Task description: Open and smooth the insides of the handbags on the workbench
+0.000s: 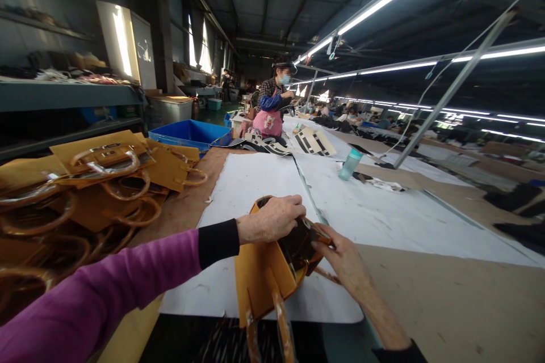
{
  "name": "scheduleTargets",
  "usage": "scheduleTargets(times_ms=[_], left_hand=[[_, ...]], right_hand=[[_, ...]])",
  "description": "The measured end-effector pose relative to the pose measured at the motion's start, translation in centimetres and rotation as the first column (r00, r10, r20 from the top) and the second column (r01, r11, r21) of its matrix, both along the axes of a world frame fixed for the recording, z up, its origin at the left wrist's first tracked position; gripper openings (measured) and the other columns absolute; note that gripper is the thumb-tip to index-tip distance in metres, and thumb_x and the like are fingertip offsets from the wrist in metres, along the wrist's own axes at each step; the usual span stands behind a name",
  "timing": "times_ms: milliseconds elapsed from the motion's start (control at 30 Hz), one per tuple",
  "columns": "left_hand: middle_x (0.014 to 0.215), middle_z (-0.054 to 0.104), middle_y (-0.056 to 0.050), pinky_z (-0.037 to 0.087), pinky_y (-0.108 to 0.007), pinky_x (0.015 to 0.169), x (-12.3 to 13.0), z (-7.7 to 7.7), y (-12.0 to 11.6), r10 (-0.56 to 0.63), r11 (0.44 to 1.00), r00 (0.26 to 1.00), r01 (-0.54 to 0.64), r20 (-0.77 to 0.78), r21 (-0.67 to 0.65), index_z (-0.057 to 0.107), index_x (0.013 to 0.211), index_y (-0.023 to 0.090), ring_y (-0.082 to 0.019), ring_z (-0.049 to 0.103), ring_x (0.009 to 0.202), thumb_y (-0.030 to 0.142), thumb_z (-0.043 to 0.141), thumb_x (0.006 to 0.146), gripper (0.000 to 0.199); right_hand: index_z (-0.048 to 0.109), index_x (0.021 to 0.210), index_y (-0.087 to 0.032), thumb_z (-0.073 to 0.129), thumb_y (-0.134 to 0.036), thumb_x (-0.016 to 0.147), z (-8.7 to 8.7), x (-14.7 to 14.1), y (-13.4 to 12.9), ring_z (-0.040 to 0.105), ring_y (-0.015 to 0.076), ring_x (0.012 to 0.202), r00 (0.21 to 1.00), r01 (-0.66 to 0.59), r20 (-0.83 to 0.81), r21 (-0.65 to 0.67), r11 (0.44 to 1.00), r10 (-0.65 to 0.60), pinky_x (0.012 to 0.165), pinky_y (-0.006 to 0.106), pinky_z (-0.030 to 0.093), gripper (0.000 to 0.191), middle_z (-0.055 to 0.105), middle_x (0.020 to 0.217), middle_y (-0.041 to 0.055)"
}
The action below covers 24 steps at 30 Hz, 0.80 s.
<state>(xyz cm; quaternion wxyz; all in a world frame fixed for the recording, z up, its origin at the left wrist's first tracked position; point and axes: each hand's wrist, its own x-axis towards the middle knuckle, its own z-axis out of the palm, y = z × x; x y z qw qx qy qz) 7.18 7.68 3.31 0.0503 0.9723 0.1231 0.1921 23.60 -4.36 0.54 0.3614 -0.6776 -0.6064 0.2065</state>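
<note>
A mustard-yellow handbag (260, 272) lies tilted at the near edge of the white-covered table, its dark lining showing in the open mouth. Two of its handles, in clear plastic wrap, hang over the table's front edge. My left hand (272, 219) reaches over the mouth with fingers curled down; the fingertips are partly hidden, and it seems to grip the bag there. On the far right rim, my right hand (343, 261) pinches the bag's edge, thumb on the near side. A pile of similar yellow bag pieces (164, 167) with plastic-wrapped handles lies to the left.
White sheeting (251, 178) covers the table, with brown board (426, 289) at right. A teal bottle (350, 164), a slanted metal pole (453, 91) and black-and-white pieces (313, 142) stand or lie farther off. Behind the pile is a blue bin (191, 135); a co-worker (272, 102) is beyond.
</note>
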Motion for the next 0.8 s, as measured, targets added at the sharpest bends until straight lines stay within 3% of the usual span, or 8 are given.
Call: scheduleTargets(times_ms=[133, 500, 800], left_hand=[[0.094, 0.050, -0.001, 0.042, -0.024, 0.068, 0.3, -0.2, -0.3, -0.034, 0.998, 0.999, 0.034, 0.002, 0.058, 0.054, 0.089, 0.019, -0.012, 0.053, 0.077, 0.013, 0.043, 0.080, 0.015], [0.091, 0.051, -0.004, 0.042, -0.027, 0.062, 0.5, 0.1, -0.7, 0.092, 0.992, 0.994, -0.086, -0.058, 0.095, 0.056, 0.080, 0.017, -0.015, 0.053, 0.074, 0.012, 0.046, 0.076, 0.012], [0.087, 0.057, -0.007, 0.041, -0.027, 0.058, 0.6, -0.1, -1.2, 0.177, 0.983, 0.971, -0.181, -0.163, -0.008, 0.057, 0.066, 0.015, -0.018, 0.056, 0.075, 0.011, 0.046, 0.070, 0.011]], right_hand=[[0.058, 0.107, -0.020, 0.049, -0.031, 0.075, -0.2, 0.0, 0.0, 0.058, 0.0212, 0.088, 1.000, 0.008, -0.025, 0.020, 1.000, -0.008, 0.080, 0.033, 0.044, 0.035, 0.066, 0.094, 0.0022], [0.055, 0.109, -0.021, 0.046, -0.030, 0.075, -0.7, 0.0, 0.0, 0.057, 0.0209, 0.091, 0.999, -0.001, -0.040, 0.019, 1.000, 0.002, 0.080, 0.032, 0.044, 0.037, 0.065, 0.096, 0.0017], [0.057, 0.102, -0.021, 0.044, -0.027, 0.072, -0.4, -0.3, 0.7, 0.057, 0.0187, 0.079, 0.995, 0.093, -0.037, -0.004, 0.996, -0.093, 0.073, 0.031, 0.043, 0.033, 0.064, 0.082, -0.0005]])
